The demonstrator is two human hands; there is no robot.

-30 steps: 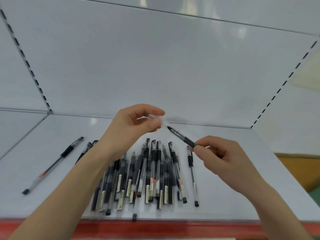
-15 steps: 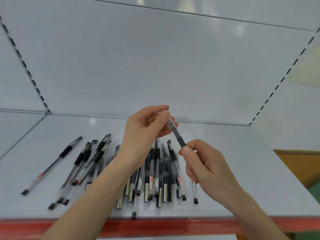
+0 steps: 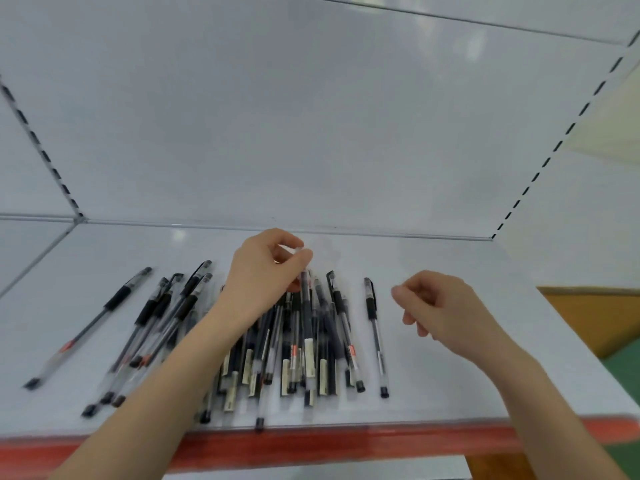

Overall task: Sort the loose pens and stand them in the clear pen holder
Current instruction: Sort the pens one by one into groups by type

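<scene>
Black-gripped pen (image 3: 306, 306) is pinched at its far end by the left hand (image 3: 266, 271), thumb against forefinger, its body trailing down from the pinch onto the pile of loose pens (image 3: 322, 368) right beneath, while the right hand (image 3: 440, 306) hangs off to the side, fingers loosely curled round nothing. Sorting looks to be the step in hand, and no clear pen holder is in view, so nothing stands yet. Next call, I'd judge: release low onto the pile, then go for the lone pen (image 3: 375, 334) lying between the two hands.
</scene>
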